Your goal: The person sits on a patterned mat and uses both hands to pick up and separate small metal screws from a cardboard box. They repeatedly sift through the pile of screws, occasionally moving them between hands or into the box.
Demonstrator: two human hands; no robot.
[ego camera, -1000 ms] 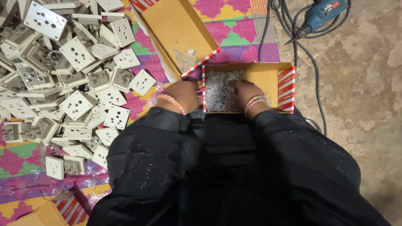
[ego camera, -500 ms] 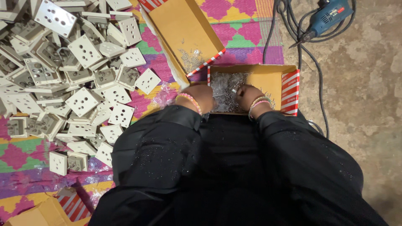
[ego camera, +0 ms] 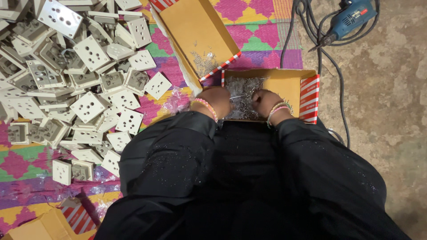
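Both of my hands are down in a shallow yellow cardboard box (ego camera: 291, 82) with red-and-white striped edges, which holds a heap of small shiny metal screws (ego camera: 242, 89). My left hand (ego camera: 218, 100) rests at the box's left side, fingers curled into the screws. Just right of it my right hand (ego camera: 262, 100) is also curled among them. A thin metal piece shows between the two hands. Beaded bangles circle both wrists, and black sleeves cover my arms.
The box's yellow lid (ego camera: 198, 31) lies tilted at upper left with a few screws in it. A big pile of cream socket plates (ego camera: 80, 75) covers the patterned mat (ego camera: 253, 26) on the left. A blue power drill (ego camera: 351, 18) with black cable lies upper right on bare ground.
The view has shifted slightly. My hands stay in the box of screws, moving a little closer together among them.
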